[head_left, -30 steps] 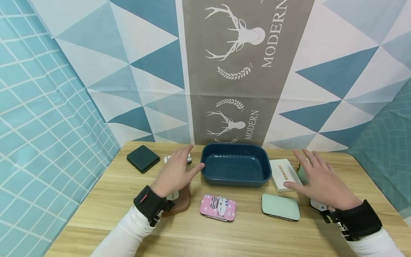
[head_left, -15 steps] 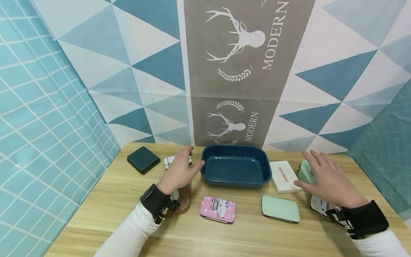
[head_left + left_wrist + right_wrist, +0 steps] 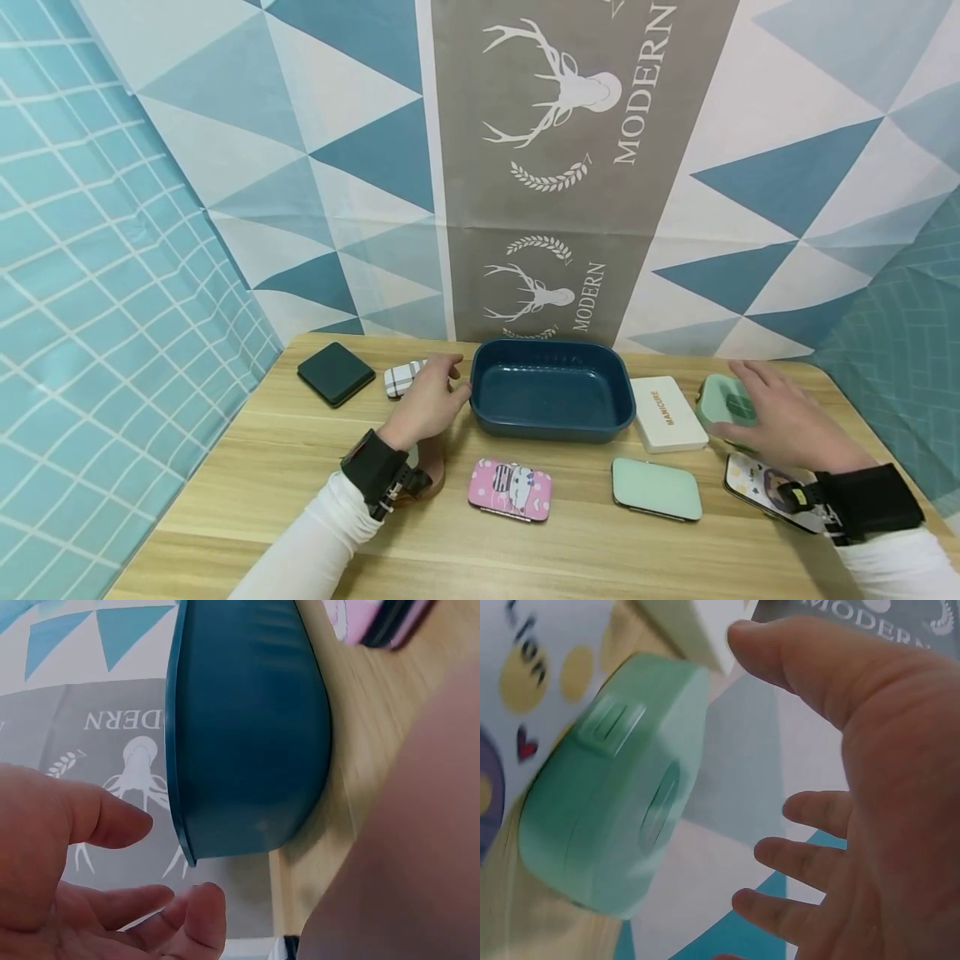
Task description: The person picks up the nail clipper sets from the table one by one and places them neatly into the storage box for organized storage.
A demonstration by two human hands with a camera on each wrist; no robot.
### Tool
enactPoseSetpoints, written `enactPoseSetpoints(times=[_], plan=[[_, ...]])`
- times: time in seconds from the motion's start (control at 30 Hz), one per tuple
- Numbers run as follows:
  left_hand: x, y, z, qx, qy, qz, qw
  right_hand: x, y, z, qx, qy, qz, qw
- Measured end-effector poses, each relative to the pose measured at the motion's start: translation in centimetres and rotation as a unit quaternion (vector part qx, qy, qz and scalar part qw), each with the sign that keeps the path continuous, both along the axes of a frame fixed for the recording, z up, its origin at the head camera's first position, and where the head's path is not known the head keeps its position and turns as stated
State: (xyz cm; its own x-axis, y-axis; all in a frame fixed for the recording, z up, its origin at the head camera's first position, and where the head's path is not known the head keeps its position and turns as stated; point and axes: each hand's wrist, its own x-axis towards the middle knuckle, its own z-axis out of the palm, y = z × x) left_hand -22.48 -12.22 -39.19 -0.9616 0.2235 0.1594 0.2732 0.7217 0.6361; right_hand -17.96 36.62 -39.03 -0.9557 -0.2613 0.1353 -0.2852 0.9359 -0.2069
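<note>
Right hand (image 3: 798, 423): spread, empty, over the green box (image 3: 717, 402), right of the white box (image 3: 666, 417). Opposed thumb and fingers should grip best. Left hand (image 3: 426, 404): loosely bent, empty, left of the tub (image 3: 551, 429).

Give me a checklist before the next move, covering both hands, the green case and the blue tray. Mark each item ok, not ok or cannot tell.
1. Right hand free: ok, holding nothing.
2. Left hand free: ok, holding nothing.
3. Right hand gripping the green case: not ok, a gap shows between them.
4. The green case closed: ok.
5. What is inside it: cannot tell.
6. Blue tray facing upward: ok.
</note>
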Motion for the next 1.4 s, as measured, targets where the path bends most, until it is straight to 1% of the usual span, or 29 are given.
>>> enactPoseSetpoints(times=[0.23, 0.37, 0.47, 0.53, 0.63, 0.73, 0.83, 0.97, 1.07, 1.13, 1.2, 1.4], plan=[[-0.2, 0.5, -0.3, 0.035, -0.034, -0.011, 0.9988, -0.8, 1.3, -0.5, -0.009, -0.035, -0.003, 0.999], [-0.4, 0.8, -0.6, 0.051, -0.037, -0.025, 0.9977, -1.4, 1.8, -0.8, 0.002, -0.043, -0.008, 0.999], [-0.5, 0.9, -1.0, 0.055, -0.036, -0.031, 0.9973, -1.7, 1.9, -1.1, 0.005, -0.049, -0.008, 0.999], [-0.6, 0.9, -1.1, 0.060, -0.041, -0.029, 0.9969, -1.9, 2.0, -1.4, 0.004, -0.057, -0.008, 0.998], [-0.5, 0.9, -1.0, 0.085, -0.063, -0.027, 0.9941, -2.2, 2.1, -1.6, 0.004, -0.066, -0.004, 0.998], [-0.4, 1.0, -0.8, 0.131, -0.098, -0.028, 0.9861, -2.4, 2.2, -1.7, 0.005, -0.076, -0.001, 0.997], [-0.4, 0.9, -0.8, 0.179, -0.127, -0.027, 0.9752, -2.6, 2.3, -1.9, 0.004, -0.084, 0.000, 0.996], [-0.4, 0.9, -1.0, 0.231, -0.149, -0.024, 0.9611, -2.7, 2.5, -2.2, 0.003, -0.084, 0.000, 0.996], [-0.4, 0.8, -1.0, 0.261, -0.160, -0.025, 0.9516, -2.8, 2.6, -2.4, 0.003, -0.082, 0.001, 0.997], [-0.4, 0.8, -1.0, 0.275, -0.169, -0.025, 0.9462, -2.8, 2.6, -2.5, 0.002, -0.082, 0.003, 0.997], [-0.4, 0.8, -1.1, 0.281, -0.175, -0.023, 0.9433, -2.8, 2.7, -2.5, 0.003, -0.082, 0.005, 0.997], [-0.5, 0.6, -1.1, 0.291, -0.191, -0.023, 0.9371, -2.9, 2.7, -2.5, 0.006, -0.081, 0.006, 0.997]])
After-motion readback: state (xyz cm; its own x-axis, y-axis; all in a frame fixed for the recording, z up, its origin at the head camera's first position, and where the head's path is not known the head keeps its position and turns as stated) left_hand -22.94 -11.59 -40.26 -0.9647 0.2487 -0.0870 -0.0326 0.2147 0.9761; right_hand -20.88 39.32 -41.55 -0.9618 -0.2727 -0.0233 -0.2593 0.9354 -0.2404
